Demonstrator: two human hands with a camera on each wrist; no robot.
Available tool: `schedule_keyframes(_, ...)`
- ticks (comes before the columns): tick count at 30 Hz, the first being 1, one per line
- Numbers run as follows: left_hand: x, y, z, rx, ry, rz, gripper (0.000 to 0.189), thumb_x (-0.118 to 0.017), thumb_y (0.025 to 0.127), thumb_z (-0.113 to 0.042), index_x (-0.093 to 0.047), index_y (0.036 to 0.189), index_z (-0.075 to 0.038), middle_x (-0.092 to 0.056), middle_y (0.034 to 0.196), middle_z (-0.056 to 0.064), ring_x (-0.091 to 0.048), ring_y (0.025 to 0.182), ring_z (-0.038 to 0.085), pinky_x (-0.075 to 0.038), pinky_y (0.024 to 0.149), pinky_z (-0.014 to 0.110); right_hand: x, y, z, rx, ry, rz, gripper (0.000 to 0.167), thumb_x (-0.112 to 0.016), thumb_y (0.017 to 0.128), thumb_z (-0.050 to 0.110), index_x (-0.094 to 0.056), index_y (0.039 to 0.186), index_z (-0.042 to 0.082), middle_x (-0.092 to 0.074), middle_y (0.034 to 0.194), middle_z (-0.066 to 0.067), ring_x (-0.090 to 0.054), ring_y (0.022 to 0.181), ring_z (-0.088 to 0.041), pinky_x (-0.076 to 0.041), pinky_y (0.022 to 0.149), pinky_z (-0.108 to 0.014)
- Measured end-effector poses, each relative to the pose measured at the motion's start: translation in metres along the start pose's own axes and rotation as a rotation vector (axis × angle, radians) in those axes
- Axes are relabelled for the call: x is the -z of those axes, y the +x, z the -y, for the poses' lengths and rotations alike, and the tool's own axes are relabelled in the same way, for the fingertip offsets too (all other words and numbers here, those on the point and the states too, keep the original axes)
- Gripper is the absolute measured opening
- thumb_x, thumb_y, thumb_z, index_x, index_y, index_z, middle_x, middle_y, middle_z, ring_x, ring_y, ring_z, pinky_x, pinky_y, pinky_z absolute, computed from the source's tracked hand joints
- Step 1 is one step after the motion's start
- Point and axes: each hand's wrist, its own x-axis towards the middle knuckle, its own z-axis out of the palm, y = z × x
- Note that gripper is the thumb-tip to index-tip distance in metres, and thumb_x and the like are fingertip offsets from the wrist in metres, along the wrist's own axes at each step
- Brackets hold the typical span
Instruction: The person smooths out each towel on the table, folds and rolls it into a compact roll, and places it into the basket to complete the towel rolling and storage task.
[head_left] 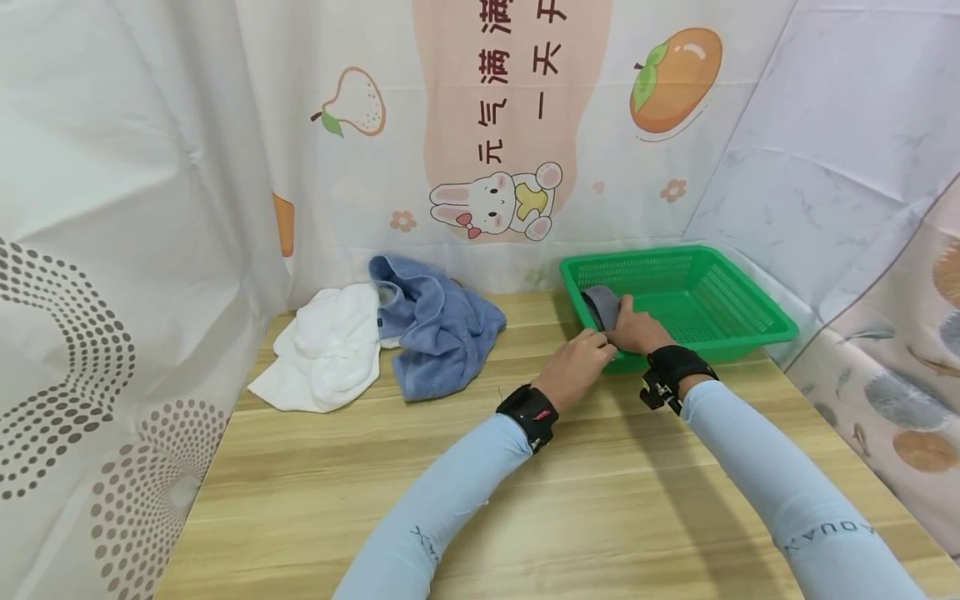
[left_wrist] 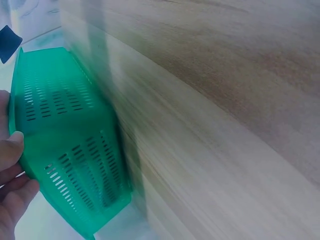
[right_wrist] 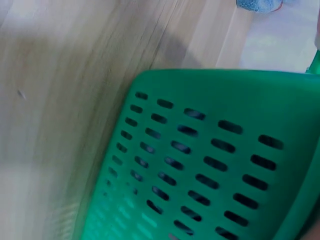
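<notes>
In the head view, a grey folded cloth (head_left: pixel 602 306) stands against the inner left wall of a green plastic basket (head_left: pixel 738 300). My right hand (head_left: pixel 640 327) reaches over the near rim and grips this cloth; its fingertips are partly hidden. My left hand (head_left: pixel 576 367) is at the basket's near left corner, with its bent fingers on the rim. In the left wrist view, that hand's thumb and fingers (left_wrist: pixel 22 195) touch the outside of the basket (left_wrist: pixel 60 120) by its edge. The right wrist view is mostly filled by the slotted basket wall (right_wrist: pixel 200 150).
A blue towel (head_left: pixel 446 329) lies crumpled left of the basket, against a white towel (head_left: pixel 330 350). All stand on a wooden table (head_left: pixel 360 475). Printed curtains (head_left: pixel 360 183) hang close behind and at both sides; the basket is near the right-hand one.
</notes>
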Motion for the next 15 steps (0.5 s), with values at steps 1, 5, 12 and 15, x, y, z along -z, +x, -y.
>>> schedule_keyframes(1, 0.001, 0.000, 0.000, -0.002, 0.002, 0.003, 0.018, -0.060, 0.105, -0.012, -0.077, 0.113, -0.013, -0.069, 0.114, 0.001, -0.060, 0.101, 0.014, -0.048, 0.089, 0.018, 0.001, 0.001, 0.000, 0.002, -0.007, 0.008, 0.086, -0.052, 0.102, 0.033, -0.001, 0.153, -0.013, -0.058, 0.086, -0.036, -0.058, 0.067, -0.039, -0.041, 0.062, -0.043)
schedule_keyframes(5, 0.003, 0.001, 0.000, -0.005, 0.002, 0.007, 0.019, -0.060, 0.105, -0.013, -0.076, 0.114, -0.013, -0.069, 0.115, 0.002, -0.059, 0.104, 0.015, -0.047, 0.091, 0.019, 0.003, 0.003, 0.000, 0.039, -0.054, 0.008, 0.074, -0.048, 0.104, 0.023, -0.006, 0.150, -0.016, -0.055, 0.075, -0.028, -0.053, 0.060, -0.035, -0.037, 0.059, -0.039)
schedule_keyframes(12, 0.005, 0.007, 0.006, 0.013, -0.044, -0.002, 0.019, -0.060, 0.105, -0.013, -0.078, 0.111, -0.014, -0.069, 0.113, 0.001, -0.059, 0.105, 0.015, -0.046, 0.092, 0.018, 0.015, -0.003, 0.010, 0.096, -0.206, -0.045, 0.068, -0.048, 0.106, 0.026, -0.023, 0.150, -0.019, -0.041, 0.129, -0.052, -0.051, 0.107, -0.065, -0.049, 0.081, -0.062)
schedule_keyframes(15, 0.008, 0.005, 0.013, 0.037, -0.139, 0.024, 0.019, -0.062, 0.104, -0.018, -0.077, 0.115, -0.014, -0.067, 0.117, 0.001, -0.058, 0.110, 0.015, -0.044, 0.096, 0.019, 0.018, -0.007, 0.011, 0.166, -0.234, -0.068, 0.065, -0.046, 0.110, 0.033, -0.034, 0.146, -0.020, -0.047, 0.132, -0.048, -0.051, 0.114, -0.063, -0.048, 0.089, -0.065)
